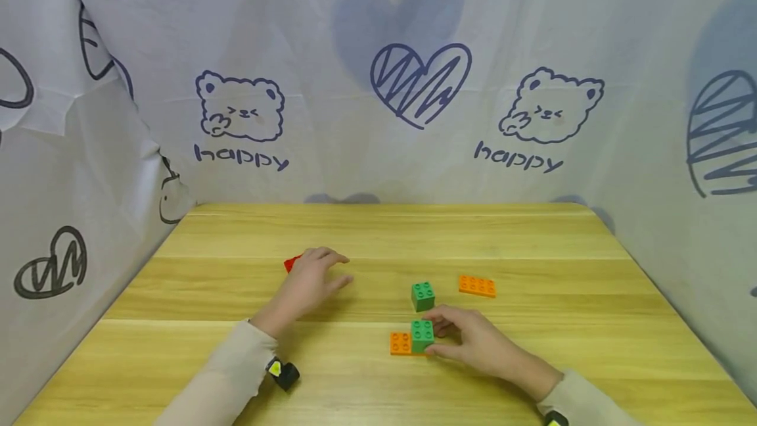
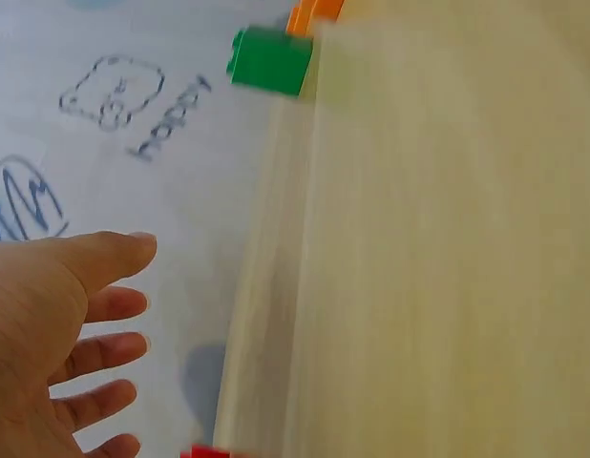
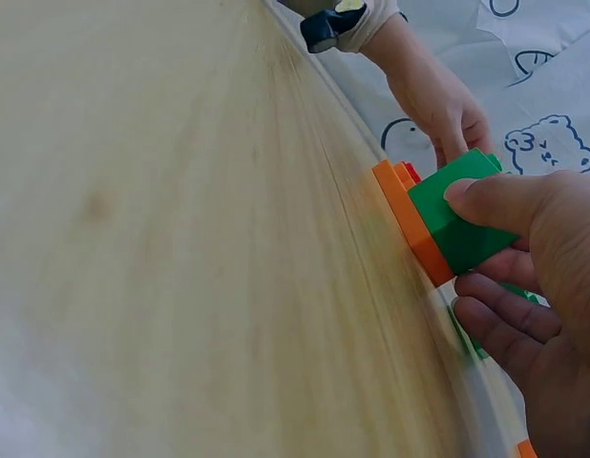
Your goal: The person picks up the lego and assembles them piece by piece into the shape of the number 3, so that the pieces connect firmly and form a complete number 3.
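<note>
My right hand pinches a green building brick at one end of a flat orange brick on the table. In the right wrist view the thumb lies across the green brick's face, with fingers behind it. Studs show on the orange brick's left half. Over at the left, my left hand is above the table with thumb and fingers spread, holding nothing. A red brick lies beside it, partly hidden behind the hand; only its edge shows at the bottom of the left wrist view.
Just behind the right hand stands another green brick. A second flat orange brick lies farther back to the right. Printed white cloth hangs behind the wooden table and along its sides.
</note>
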Action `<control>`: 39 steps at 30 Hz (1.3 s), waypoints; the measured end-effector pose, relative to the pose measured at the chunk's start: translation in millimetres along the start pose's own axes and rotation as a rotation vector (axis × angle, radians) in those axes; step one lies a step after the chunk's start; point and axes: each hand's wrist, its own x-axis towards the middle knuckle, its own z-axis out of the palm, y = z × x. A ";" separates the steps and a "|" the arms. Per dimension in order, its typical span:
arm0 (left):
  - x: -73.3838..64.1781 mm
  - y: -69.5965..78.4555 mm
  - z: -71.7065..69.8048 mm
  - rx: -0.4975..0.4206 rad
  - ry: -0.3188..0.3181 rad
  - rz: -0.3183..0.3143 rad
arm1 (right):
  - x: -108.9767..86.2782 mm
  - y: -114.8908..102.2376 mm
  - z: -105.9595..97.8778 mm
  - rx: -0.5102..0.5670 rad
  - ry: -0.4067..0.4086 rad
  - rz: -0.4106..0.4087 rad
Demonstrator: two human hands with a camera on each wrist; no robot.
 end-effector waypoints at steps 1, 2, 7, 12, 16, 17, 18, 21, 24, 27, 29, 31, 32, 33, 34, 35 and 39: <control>0.9 -4.1 -0.9 0.005 0.005 -0.015 | -0.2 0.0 0.1 -0.002 0.001 0.001; 1.6 -8.5 -1.6 0.010 0.009 -0.030 | -0.3 0.1 0.2 -0.005 0.002 0.002; 3.8 -27.5 -6.1 0.007 -0.007 -0.138 | -0.8 0.6 1.0 -0.019 0.011 0.004; 4.5 -41.1 -8.6 0.022 -0.036 -0.221 | -0.8 1.2 1.5 -0.033 0.021 0.005; 5.0 -46.7 -9.5 0.045 -0.065 -0.287 | -0.5 1.4 1.6 -0.029 0.024 0.000; 5.1 -47.5 -9.5 0.048 -0.073 -0.304 | -0.4 1.5 1.5 -0.028 0.024 -0.001; 5.2 -48.5 -9.4 0.051 -0.080 -0.321 | -0.3 1.5 1.5 -0.028 0.024 -0.002; 4.9 -51.2 -8.4 0.060 -0.086 -0.348 | -0.1 1.5 1.5 -0.026 0.024 -0.002; 3.7 -54.9 -6.7 0.073 -0.080 -0.359 | -0.1 1.8 1.8 -0.027 0.023 -0.002; 2.0 -59.4 -5.0 0.083 -0.075 -0.361 | -0.1 2.1 2.1 -0.028 0.021 -0.002; 1.1 -61.8 -4.5 0.079 -0.074 -0.366 | -0.1 2.3 2.4 -0.026 0.020 -0.002; 0.7 -64.2 -3.8 0.070 -0.074 -0.369 | -0.2 2.5 2.5 -0.024 0.020 -0.002; 0.4 -65.2 -3.4 0.065 -0.074 -0.370 | -0.2 2.5 2.6 -0.021 0.019 -0.003; 0.2 -66.0 -3.2 0.063 -0.075 -0.370 | -0.1 2.5 2.6 -0.020 0.019 -0.004; 0.0 -66.7 -3.0 0.062 -0.073 -0.370 | -0.1 2.6 2.7 -0.021 0.018 -0.005; -0.2 -67.6 -2.6 0.060 -0.073 -0.369 | -0.2 2.7 2.8 -0.022 0.017 -0.004; -1.4 -69.3 -2.7 0.050 -0.068 -0.363 | -0.1 2.5 3.2 -0.026 0.013 -0.001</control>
